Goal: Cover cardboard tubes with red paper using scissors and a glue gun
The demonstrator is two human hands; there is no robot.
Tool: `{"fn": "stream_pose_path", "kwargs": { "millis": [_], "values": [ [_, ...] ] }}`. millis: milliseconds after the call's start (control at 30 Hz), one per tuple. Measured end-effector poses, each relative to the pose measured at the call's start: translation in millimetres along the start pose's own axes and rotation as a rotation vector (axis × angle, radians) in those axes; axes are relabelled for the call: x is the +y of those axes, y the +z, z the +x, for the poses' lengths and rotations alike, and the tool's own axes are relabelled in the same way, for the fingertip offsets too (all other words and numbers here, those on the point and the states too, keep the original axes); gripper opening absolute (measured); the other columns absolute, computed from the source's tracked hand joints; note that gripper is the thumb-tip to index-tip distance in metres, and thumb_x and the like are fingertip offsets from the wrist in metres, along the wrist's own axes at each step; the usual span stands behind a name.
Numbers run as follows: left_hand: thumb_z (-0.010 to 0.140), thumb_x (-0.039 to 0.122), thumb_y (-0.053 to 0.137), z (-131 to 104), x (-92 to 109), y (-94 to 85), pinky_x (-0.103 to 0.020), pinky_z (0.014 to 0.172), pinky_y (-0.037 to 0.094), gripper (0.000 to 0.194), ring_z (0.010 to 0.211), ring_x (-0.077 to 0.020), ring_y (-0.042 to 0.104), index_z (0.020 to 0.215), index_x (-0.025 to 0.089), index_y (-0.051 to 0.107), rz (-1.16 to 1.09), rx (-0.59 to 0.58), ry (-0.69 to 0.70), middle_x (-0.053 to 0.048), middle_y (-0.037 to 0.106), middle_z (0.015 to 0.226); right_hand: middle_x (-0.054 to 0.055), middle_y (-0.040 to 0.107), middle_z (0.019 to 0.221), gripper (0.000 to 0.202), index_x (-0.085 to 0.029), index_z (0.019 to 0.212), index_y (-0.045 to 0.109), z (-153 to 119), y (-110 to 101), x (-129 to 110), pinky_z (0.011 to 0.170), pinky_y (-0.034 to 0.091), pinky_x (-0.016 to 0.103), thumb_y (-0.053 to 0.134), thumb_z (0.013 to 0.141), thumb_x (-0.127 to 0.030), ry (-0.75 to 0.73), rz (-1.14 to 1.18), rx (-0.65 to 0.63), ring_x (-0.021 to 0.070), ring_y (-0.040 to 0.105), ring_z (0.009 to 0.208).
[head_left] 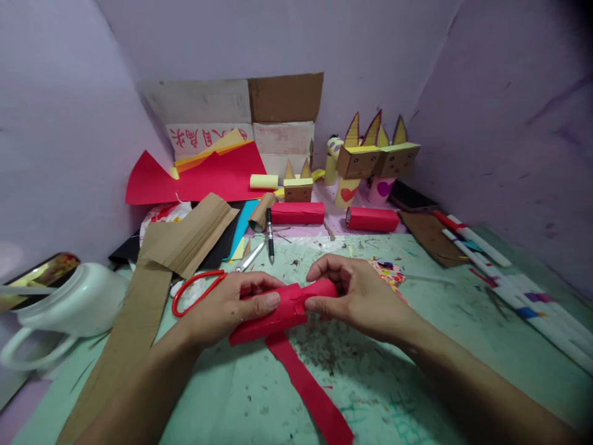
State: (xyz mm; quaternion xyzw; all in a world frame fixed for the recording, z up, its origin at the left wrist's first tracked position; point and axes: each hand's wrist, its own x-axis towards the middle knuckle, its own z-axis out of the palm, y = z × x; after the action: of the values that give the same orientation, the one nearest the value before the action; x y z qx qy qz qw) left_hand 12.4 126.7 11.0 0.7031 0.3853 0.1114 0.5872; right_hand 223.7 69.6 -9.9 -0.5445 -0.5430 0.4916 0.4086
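Low in the middle of the view, my left hand (236, 306) is wrapped round the left part of a red paper piece (290, 309), thumb on top. My right hand (354, 293) pinches the piece's rounded right end between thumb and curled fingers. A long red paper strip (308, 386) lies below it, its upper end hidden under the piece. Red-handled scissors (199, 289) rest beside my left hand, partly covered by it. Beyond the hands are a black pen (270, 238) and two red rolls, one in the middle (298, 213) and one to the right (372, 219).
Cardboard pieces (194, 235) and a white pitcher (74, 303) are at the left. Red paper sheets (217, 176) lean at the back, near cardboard animal figures (359, 164). Markers (523, 303) lie at the right, near a brown card (430, 238). Purple walls enclose the table.
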Motion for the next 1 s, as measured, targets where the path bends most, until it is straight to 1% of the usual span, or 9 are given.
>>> {"fn": "stream_pose_path", "kwargs": {
  "millis": [100,167,333,533,667,800,867,933,1000],
  "values": [
    [0.079,0.044,0.061,0.6,0.1,-0.1,-0.025,0.069,0.044,0.033,0.081,-0.0165,0.061,0.102,0.020,0.066,0.029,-0.007,0.014,-0.001,0.070,0.094,-0.005,0.054,0.059,0.019,-0.020,0.079,0.058,-2.0,1.9,-1.4,0.044,0.034,0.021,0.067,0.063,-0.015,-0.066,-0.094,0.052,0.0091,0.045,0.050],
    [0.078,0.043,0.061,0.9,0.8,0.1,-0.025,0.068,0.044,0.033,0.080,-0.0167,0.061,0.101,0.020,0.066,0.044,-0.001,0.020,-0.001,0.070,0.094,-0.005,0.055,0.060,0.018,-0.020,0.079,0.058,-2.7,3.7,-2.6,0.044,0.034,0.020,0.066,0.063,-0.014,-0.081,-0.109,0.063,0.0089,0.045,0.050],
    [0.077,0.046,0.062,0.8,2.6,0.9,-0.024,0.065,0.044,0.038,0.076,-0.0164,0.060,0.103,0.018,0.066,0.035,0.033,0.005,-0.002,0.069,0.091,-0.005,0.056,0.063,0.019,-0.019,0.079,0.058,-2.8,7.9,-4.2,0.044,0.035,0.020,0.067,0.063,-0.015,-0.058,-0.047,0.056,0.0090,0.047,0.052],
    [0.076,0.046,0.062,0.5,3.9,0.9,-0.025,0.065,0.044,0.038,0.077,-0.0166,0.060,0.103,0.019,0.065,0.041,0.026,-0.002,-0.002,0.069,0.092,-0.004,0.056,0.062,0.016,-0.018,0.077,0.059,-4.1,6.9,-5.5,0.045,0.036,0.021,0.067,0.063,-0.017,-0.052,-0.057,0.080,0.0097,0.048,0.052],
    [0.077,0.046,0.062,0.6,2.5,0.1,-0.025,0.066,0.044,0.037,0.078,-0.0163,0.060,0.103,0.020,0.065,0.018,0.003,-0.005,-0.001,0.069,0.092,-0.004,0.057,0.064,0.017,-0.019,0.081,0.059,-5.2,5.4,-4.0,0.046,0.036,0.022,0.067,0.067,-0.018,-0.123,-0.089,0.069,0.0106,0.049,0.053],
    [0.078,0.044,0.063,0.2,-0.4,-0.4,-0.026,0.072,0.045,0.036,0.083,-0.0167,0.060,0.105,0.020,0.065,-0.050,-0.038,-0.018,-0.001,0.069,0.096,-0.002,0.061,0.074,0.022,-0.021,0.088,0.059,-6.5,6.1,-1.5,0.056,0.043,0.024,0.070,0.069,-0.020,-0.233,-0.207,0.059,0.0135,0.055,0.064],
    [0.079,0.043,0.063,0.0,-0.9,-0.4,-0.026,0.072,0.045,0.035,0.083,-0.0167,0.060,0.105,0.020,0.065,-0.048,-0.058,-0.019,-0.001,0.069,0.096,-0.002,0.063,0.079,0.024,-0.022,0.090,0.059,-7.7,6.2,-1.1,0.061,0.044,0.025,0.072,0.070,-0.019,-0.278,-0.257,0.046,0.0144,0.057,0.069],
    [0.079,0.043,0.062,0.2,-0.4,-0.4,-0.025,0.070,0.044,0.035,0.081,-0.0165,0.060,0.104,0.019,0.065,-0.031,-0.078,-0.023,-0.002,0.069,0.094,-0.002,0.063,0.076,0.021,-0.022,0.086,0.060,-8.9,5.8,-1.4,0.061,0.043,0.025,0.070,0.070,-0.016,-0.280,-0.286,0.015,0.0140,0.057,0.068],
    [0.079,0.043,0.062,0.7,1.0,-0.4,-0.025,0.069,0.043,0.035,0.079,-0.0162,0.059,0.103,0.018,0.065,0.004,-0.092,-0.018,-0.001,0.068,0.091,-0.003,0.061,0.069,0.016,-0.022,0.081,0.060,-9.8,5.4,-2.2,0.056,0.041,0.024,0.069,0.069,-0.015,-0.218,-0.293,-0.023,0.0132,0.055,0.063]
  ]
}}
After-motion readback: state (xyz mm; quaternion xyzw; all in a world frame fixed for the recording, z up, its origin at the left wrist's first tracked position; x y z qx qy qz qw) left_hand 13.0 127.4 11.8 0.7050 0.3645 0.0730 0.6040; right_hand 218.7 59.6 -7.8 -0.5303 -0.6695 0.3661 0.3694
